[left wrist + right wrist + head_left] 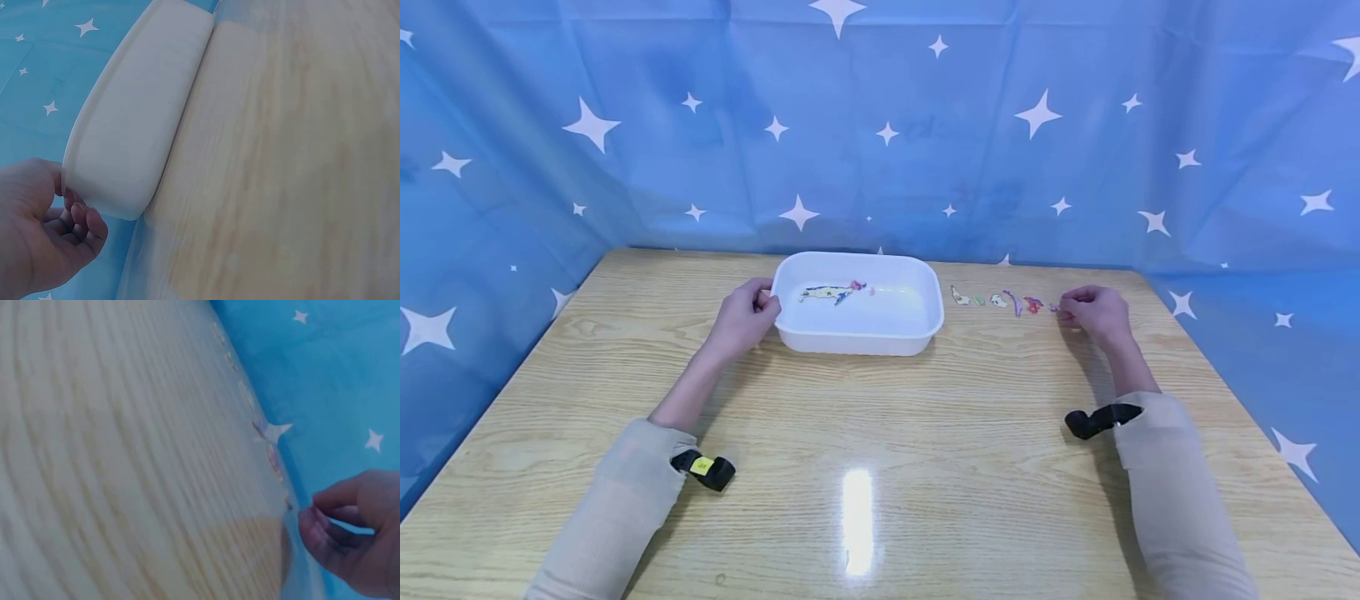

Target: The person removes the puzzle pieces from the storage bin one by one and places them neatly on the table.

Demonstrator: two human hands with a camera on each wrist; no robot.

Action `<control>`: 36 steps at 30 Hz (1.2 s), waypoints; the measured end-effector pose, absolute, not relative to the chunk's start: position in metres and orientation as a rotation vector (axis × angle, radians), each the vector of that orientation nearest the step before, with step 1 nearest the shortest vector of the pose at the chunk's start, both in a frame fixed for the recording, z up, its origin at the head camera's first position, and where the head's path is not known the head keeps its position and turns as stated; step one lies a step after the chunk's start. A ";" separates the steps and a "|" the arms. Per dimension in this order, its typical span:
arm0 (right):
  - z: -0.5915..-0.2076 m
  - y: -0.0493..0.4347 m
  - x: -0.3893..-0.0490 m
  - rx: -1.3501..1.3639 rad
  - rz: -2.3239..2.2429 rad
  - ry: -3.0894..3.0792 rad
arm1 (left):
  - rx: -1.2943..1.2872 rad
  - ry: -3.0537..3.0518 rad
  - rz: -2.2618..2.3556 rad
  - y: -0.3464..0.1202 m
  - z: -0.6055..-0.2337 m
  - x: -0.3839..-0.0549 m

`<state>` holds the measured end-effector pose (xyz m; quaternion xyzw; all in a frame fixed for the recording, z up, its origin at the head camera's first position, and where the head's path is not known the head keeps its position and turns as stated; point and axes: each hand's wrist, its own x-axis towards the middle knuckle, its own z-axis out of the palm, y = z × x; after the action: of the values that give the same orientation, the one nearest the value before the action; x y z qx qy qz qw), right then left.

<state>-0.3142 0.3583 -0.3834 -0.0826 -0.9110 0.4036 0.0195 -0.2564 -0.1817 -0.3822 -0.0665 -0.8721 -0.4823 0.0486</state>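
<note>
A white plastic tub [857, 344] stands at the back of the table. My left hand [747, 315] grips its left rim, and the left wrist view shows the fingers [94, 232] curled under the rim. Inside the tub lie a flat cutout with a blue edge [826, 292] and small pink-red bits [857, 285]. At the far right my right hand [1097, 312] pinches at a small purple piece [1054, 308], partly hidden by the fingertips. That piece ends a row with a red piece [1033, 305], a purple strip [1015, 303] and a white piece [997, 300].
Further left in the row are a green piece [979, 300] and a pale yellow-white piece [959, 296]. A blue star-patterned cloth [880, 183] hangs behind the wooden table [955, 450]. Black wrist cameras [1101, 420] sit on both sleeves.
</note>
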 end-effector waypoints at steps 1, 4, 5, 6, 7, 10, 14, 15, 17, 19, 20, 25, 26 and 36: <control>-0.382 0.357 -0.314 -0.253 1.248 -2.820 | -0.203 -2.658 -1.473 -0.182 -0.382 -0.256; -0.376 0.350 -0.312 -0.222 1.233 -2.794 | -0.199 -2.656 -1.475 -0.182 -0.382 -0.255; -0.374 0.347 -0.312 -0.205 1.222 -2.787 | -0.199 -2.655 -1.476 -0.182 -0.382 -0.255; -0.371 0.344 -0.312 -0.186 1.222 -2.773 | -0.199 -2.653 -1.475 -0.182 -0.382 -0.255; -0.369 0.341 -0.312 -0.166 1.220 -2.762 | -0.198 -2.653 -1.474 -0.182 -0.382 -0.255; -0.362 0.329 -0.311 -0.099 1.236 -2.725 | -0.201 -2.651 -1.469 -0.182 -0.382 -0.255; -0.353 0.312 -0.310 -0.010 1.266 -2.688 | -0.203 -2.650 -1.467 -0.182 -0.381 -0.255; -0.351 0.308 -0.310 0.015 1.278 -2.683 | -0.203 -2.650 -1.468 -0.182 -0.381 -0.255; -0.348 0.299 -0.309 0.058 1.282 -2.686 | -0.202 -2.652 -1.469 -0.182 -0.381 -0.255; -0.344 0.289 -0.307 0.100 1.277 -2.691 | -0.202 -2.653 -1.470 -0.182 -0.381 -0.255; -0.342 0.284 -0.307 0.120 1.275 -2.692 | -0.202 -2.653 -1.471 -0.181 -0.381 -0.254; -0.335 0.262 -0.306 0.206 1.256 -2.676 | -0.204 -2.651 -1.473 -0.181 -0.381 -0.254; -0.334 0.257 -0.306 0.226 1.265 -2.668 | -0.204 -2.650 -1.474 -0.181 -0.381 -0.254; -0.327 0.209 -0.307 0.393 1.266 -2.647 | -0.207 -2.645 -1.475 -0.181 -0.381 -0.255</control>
<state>-0.3073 0.2086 -0.3271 0.1323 -0.8905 0.4258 0.0903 -0.2553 -0.1810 -0.3812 -0.0681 -0.8701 -0.4852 0.0533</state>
